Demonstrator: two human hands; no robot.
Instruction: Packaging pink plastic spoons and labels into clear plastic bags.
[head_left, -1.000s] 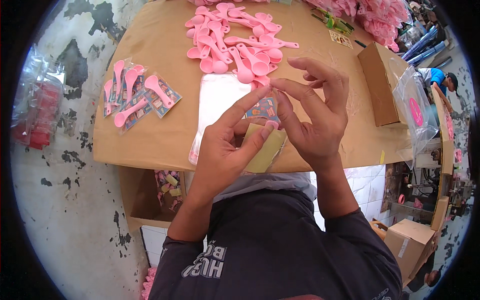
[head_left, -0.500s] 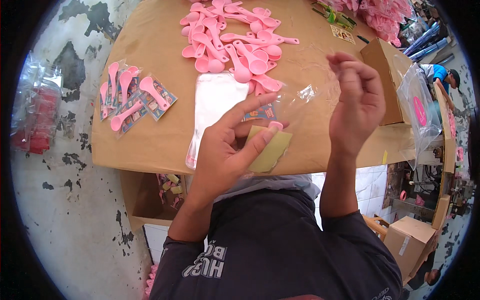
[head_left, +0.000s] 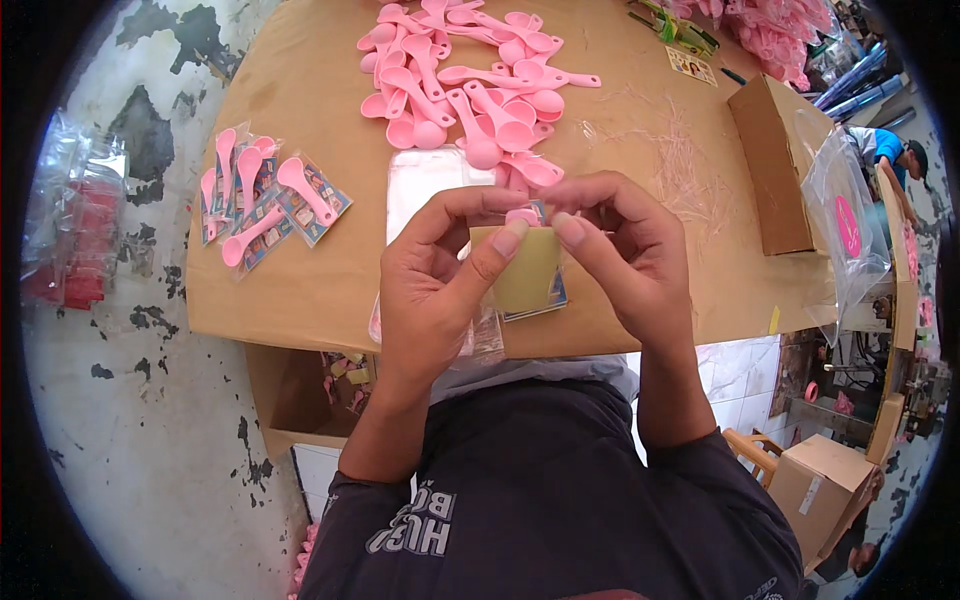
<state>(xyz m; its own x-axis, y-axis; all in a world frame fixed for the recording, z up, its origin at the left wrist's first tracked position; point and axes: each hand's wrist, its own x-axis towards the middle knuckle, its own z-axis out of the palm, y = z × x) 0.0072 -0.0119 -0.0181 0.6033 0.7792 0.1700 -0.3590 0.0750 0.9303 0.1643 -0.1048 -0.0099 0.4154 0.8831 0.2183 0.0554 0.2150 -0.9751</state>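
Close together, left hand (head_left: 428, 272) pinching yellow card (head_left: 528, 277) and pink piece (head_left: 521, 216), right hand (head_left: 640, 262) half-curled, its hold unclear.

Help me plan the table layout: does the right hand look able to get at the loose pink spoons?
Probably yes: the spoons lie just beyond the right hand, with nothing seen blocking the way, though that hand seems busy beside the yellow card.
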